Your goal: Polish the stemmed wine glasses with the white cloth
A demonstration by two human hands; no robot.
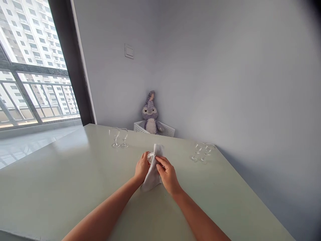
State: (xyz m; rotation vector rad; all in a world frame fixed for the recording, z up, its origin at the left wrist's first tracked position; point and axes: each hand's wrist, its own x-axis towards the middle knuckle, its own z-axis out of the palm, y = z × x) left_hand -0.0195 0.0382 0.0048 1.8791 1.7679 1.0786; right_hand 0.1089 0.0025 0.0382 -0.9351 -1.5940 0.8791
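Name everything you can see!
Table: one, pale green, centre
Glasses: two, clear, table's left
More glasses: two, clear, table's right
Held glass: one, clear, centre
Cloth: one, white, against glass
Basket: one, white, behind table
Stuffed toy: one, purplish, in basket
Walls: two, grey, behind table
Switch: one, white, left wall
Frame: one, dark, left
Railing: one, grey, outside
Building: at least one, white, outside
Floor: one, pale, left
Left hand: one, bare, holding glass
Right hand: one, bare, holding cloth

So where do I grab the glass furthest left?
I'd pinch that glass by its narrow stem, just under the bowl, coming from the left: it stands upright, and the neighbouring glass is close on its right.
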